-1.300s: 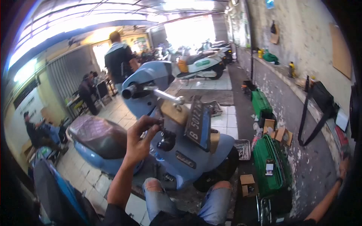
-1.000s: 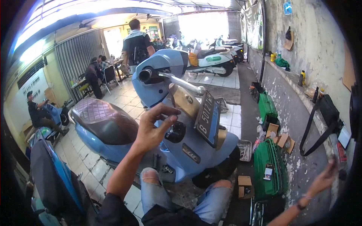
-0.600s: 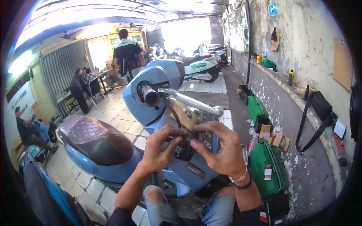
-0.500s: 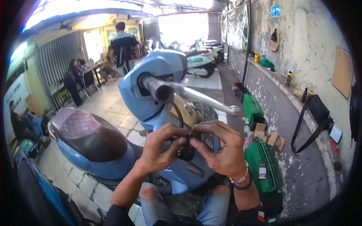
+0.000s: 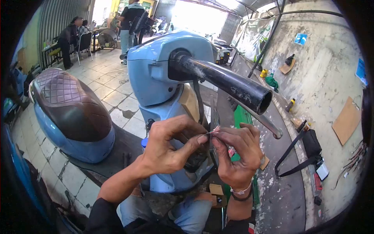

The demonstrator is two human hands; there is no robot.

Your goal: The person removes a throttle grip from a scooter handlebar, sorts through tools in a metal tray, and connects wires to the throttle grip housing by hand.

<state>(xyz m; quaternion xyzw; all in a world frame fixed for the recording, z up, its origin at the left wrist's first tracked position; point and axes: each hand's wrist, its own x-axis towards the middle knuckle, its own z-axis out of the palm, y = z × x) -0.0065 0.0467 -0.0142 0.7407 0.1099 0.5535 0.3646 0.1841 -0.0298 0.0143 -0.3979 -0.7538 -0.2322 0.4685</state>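
Note:
My left hand (image 5: 167, 146) and my right hand (image 5: 238, 156) meet in front of the blue scooter (image 5: 157, 87). Thumb and forefinger of each are pinched together. Between the fingertips runs a thin wire (image 5: 210, 132), dark on the left with a pinkish piece at the right hand; its exact ends are too small to make out. Above the hands juts a bare black handlebar tube (image 5: 230, 84), open at its end, with a silver brake lever (image 5: 269, 124) below it. A dark cable (image 5: 198, 101) hangs from the handlebar behind my left fingers.
The scooter's brown quilted seat (image 5: 74, 101) is at the left. A black shoulder bag (image 5: 311, 142) rests on the ledge along the right wall, near bottles (image 5: 290, 105). Green cases (image 5: 243, 117) lie by that wall. Several people, including a standing person (image 5: 132, 23), are farther back.
My view has tilted and come nearer the handlebar, which now looms larger. Both hands stay pinched together, now a little farther right in view, and the pinkish piece shows between them.

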